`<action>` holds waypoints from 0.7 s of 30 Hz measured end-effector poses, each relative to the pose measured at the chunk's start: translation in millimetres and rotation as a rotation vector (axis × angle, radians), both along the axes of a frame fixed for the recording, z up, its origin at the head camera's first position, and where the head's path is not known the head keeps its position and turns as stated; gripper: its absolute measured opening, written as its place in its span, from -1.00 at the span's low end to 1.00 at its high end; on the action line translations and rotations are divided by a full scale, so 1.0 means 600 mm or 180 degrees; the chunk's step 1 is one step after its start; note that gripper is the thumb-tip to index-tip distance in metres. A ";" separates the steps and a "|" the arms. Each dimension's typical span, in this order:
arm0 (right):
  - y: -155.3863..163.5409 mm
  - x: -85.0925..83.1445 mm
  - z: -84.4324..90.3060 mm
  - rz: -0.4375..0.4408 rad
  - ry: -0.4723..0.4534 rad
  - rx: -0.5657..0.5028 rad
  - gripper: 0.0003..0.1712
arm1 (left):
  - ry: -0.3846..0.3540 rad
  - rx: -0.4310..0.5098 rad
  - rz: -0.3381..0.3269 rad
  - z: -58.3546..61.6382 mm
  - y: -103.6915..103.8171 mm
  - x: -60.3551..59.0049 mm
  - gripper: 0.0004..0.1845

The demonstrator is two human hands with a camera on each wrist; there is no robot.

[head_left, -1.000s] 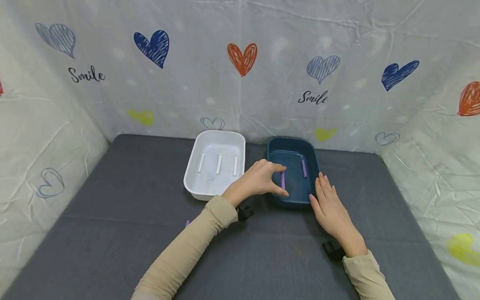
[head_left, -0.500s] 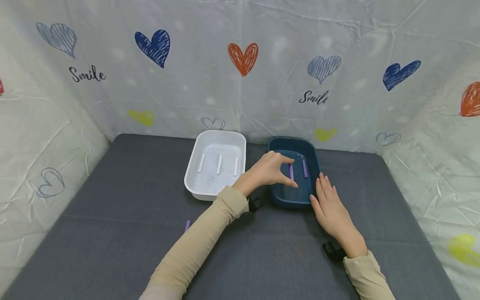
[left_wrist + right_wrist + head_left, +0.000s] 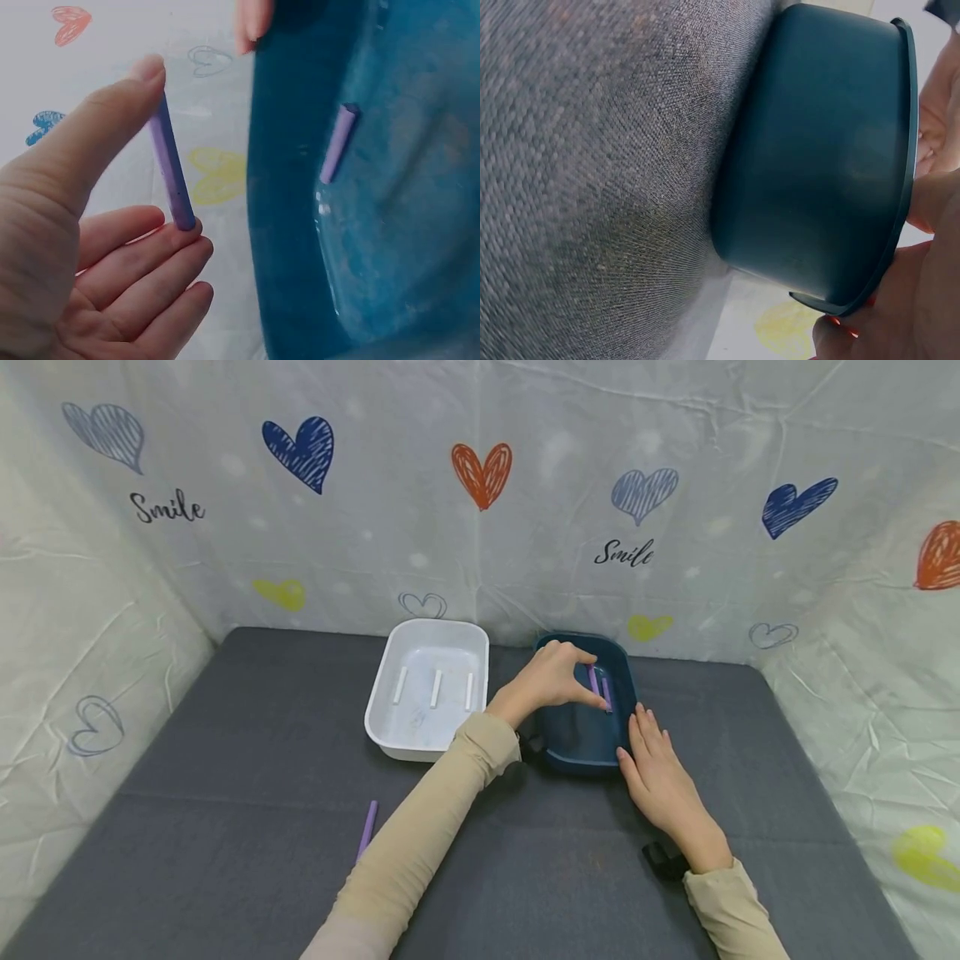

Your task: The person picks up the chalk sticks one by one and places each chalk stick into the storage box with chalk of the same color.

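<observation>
My left hand (image 3: 551,681) reaches over the dark blue tub (image 3: 572,745) and pinches a purple stick (image 3: 593,678) between thumb and fingers; the left wrist view shows that stick (image 3: 171,169) held end to end. Another purple stick (image 3: 607,695) lies on the tub's floor, also seen as the lying stick (image 3: 337,142). My right hand (image 3: 654,760) rests flat with straight fingers against the tub's right near rim (image 3: 900,187). A third purple stick (image 3: 367,828) lies on the grey mat beside my left sleeve.
A white tub (image 3: 390,727) holding three white sticks (image 3: 436,688) sits just left of the blue tub. Both stand on a grey mat (image 3: 225,777) walled by a heart-printed sheet (image 3: 480,510) on three sides.
My left hand has carried its purple stick farther back and right over the blue tub, close to the lying stick. The right hand has stayed put.
</observation>
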State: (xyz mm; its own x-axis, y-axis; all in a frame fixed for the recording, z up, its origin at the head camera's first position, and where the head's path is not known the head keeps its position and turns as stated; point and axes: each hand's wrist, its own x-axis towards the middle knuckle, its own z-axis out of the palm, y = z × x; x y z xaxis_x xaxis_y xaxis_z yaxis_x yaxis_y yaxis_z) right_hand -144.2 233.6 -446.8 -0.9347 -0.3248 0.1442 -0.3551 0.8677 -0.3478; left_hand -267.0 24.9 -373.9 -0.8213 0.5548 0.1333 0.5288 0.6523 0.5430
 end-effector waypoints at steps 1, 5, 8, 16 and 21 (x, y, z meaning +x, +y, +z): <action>0.000 0.000 0.000 -0.0001 0.0002 0.0003 -0.25 | -0.0008 0.0027 0.0022 0.002 0.003 -0.002 -0.13; -0.001 -0.001 -0.001 -0.0004 -0.0008 -0.0012 -0.25 | -0.0106 0.0151 0.0087 0.009 0.014 -0.008 -0.14; 0.000 0.000 -0.001 0.0000 -0.0031 -0.0030 -0.25 | -0.0180 0.0212 0.0134 0.010 0.020 -0.012 -0.14; 0.000 -0.001 -0.001 -0.0004 -0.0040 -0.0020 -0.25 | -0.0222 0.0178 0.0256 -0.006 0.027 -0.020 -0.15; 0.000 -0.002 -0.001 -0.0005 -0.0003 -0.0014 -0.25 | -0.0280 0.0179 0.0259 -0.018 0.030 -0.022 -0.15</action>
